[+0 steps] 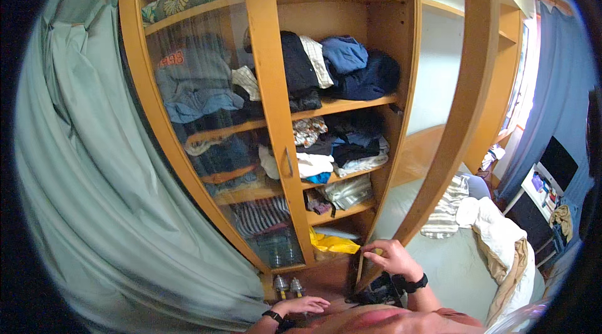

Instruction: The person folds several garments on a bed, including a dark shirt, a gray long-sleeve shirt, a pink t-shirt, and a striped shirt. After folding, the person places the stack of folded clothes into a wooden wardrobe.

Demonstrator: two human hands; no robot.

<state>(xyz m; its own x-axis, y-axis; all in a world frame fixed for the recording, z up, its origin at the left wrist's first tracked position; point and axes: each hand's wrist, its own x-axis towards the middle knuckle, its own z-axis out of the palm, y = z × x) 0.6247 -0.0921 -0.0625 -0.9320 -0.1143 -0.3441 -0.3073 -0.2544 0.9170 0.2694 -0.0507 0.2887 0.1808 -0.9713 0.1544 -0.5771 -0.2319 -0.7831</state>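
A tall wooden wardrobe [338, 107] with folded clothes on its shelves stands in front of me. Its right glass-panelled door [467, 102] is swung outward. Low on that door's frame, my right hand [395, 257] is closed, thumb and fingers bent in at the edge. Right beside those fingertips, the tip of a yellow plastic bag [335, 244] pokes out from the bottom shelf. My left hand [304, 304] is held low in front of the wardrobe, fingers stretched out and holding nothing. The left glass door [285, 146] is closed over more clothes.
A pale green curtain [119, 177] hangs along the left. Two silver knobbed objects [288, 285] stand by the wardrobe's foot. On the right are a bed [439, 259] with a rumpled white and beige quilt [498, 234], a desk with a monitor [558, 163], and a blue curtain [549, 77].
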